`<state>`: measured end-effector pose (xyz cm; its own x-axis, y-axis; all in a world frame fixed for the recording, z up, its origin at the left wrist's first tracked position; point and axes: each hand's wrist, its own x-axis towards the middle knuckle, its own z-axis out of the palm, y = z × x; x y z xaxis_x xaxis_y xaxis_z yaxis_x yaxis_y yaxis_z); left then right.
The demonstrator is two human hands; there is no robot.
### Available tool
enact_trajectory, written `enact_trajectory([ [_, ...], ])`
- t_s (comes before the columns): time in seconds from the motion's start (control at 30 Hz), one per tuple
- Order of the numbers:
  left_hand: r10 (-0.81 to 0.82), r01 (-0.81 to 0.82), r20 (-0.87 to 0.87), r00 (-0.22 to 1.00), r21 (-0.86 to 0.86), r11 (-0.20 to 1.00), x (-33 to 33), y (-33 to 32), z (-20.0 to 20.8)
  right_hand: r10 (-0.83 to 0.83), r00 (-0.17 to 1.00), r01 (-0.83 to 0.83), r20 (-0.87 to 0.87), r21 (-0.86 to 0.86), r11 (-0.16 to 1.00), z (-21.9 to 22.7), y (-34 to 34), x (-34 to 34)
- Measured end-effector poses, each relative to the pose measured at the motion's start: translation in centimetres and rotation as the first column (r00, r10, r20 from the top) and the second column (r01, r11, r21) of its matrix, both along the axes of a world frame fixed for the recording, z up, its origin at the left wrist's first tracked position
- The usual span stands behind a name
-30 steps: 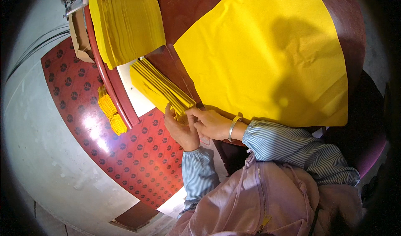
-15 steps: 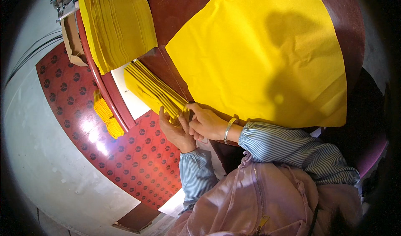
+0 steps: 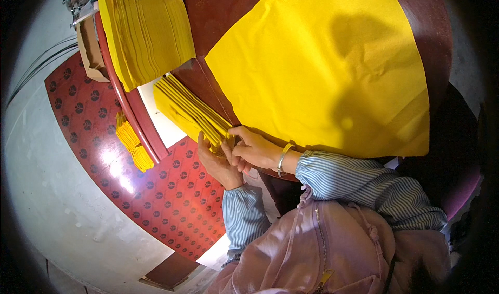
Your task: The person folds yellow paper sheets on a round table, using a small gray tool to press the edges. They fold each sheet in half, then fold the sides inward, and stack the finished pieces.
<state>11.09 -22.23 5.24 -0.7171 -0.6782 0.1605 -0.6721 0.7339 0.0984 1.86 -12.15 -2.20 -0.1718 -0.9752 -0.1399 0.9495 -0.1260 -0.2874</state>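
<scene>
A narrow stack of folded yellow cloth [image 3: 192, 112] slants across the table's left edge. My left hand [image 3: 222, 166] closes round its near end from below, with the index finger laid along the stack's left side and the thumb toward the right hand. From the right, my right hand [image 3: 255, 148] meets the same end, its index finger bent over the folds and its other fingers curled beside the left hand. The fingertips partly hide the end of the stack. A large flat yellow cloth [image 3: 322, 70] lies beyond the right hand.
A tall pile of yellow cloth [image 3: 148, 34] stands at the far left of the dark red table [image 3: 228, 8]. Below, a red patterned board [image 3: 171, 200] carries a small yellow bundle [image 3: 134, 143]. A cardboard box [image 3: 92, 55] sits beside the table's rim.
My right hand has shifted slightly left along the stack's end, fingers closer to the left hand. The large cloth has slid very slightly left. My left hand has hardly moved.
</scene>
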Motion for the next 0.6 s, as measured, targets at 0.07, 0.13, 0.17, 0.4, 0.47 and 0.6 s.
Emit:
enact_trajectory([
  [0.07,0.009,-0.008,-0.009,1.0,0.014,1.0,0.14,-0.11,-0.13,-0.005,1.0,0.005,0.015,-0.01,1.0,-0.04,0.06,0.01],
  [0.13,0.025,-0.024,-0.03,0.999,0.047,0.999,0.24,-0.25,-0.17,0.003,1.0,-0.003,0.03,-0.011,1.0,-0.05,0.02,0.0],
  [0.17,-0.013,0.013,0.012,1.0,-0.024,1.0,0.24,-0.32,-0.18,0.009,0.999,-0.008,0.04,-0.014,1.0,-0.06,-0.06,-0.06],
  [0.4,-0.002,0.002,-0.007,1.0,-0.006,1.0,0.1,-0.06,-0.09,0.064,0.993,-0.065,0.099,0.009,0.998,0.39,0.11,-0.53],
  [0.47,-0.002,0.002,-0.019,1.0,0.003,1.0,0.06,0.0,-0.09,0.074,0.994,-0.076,0.081,0.015,0.997,0.45,0.46,-0.62],
  [0.6,0.016,-0.015,-0.044,0.999,0.038,0.999,0.1,-0.04,-0.21,0.065,0.994,-0.067,0.092,0.016,0.998,0.58,0.4,-0.67],
])
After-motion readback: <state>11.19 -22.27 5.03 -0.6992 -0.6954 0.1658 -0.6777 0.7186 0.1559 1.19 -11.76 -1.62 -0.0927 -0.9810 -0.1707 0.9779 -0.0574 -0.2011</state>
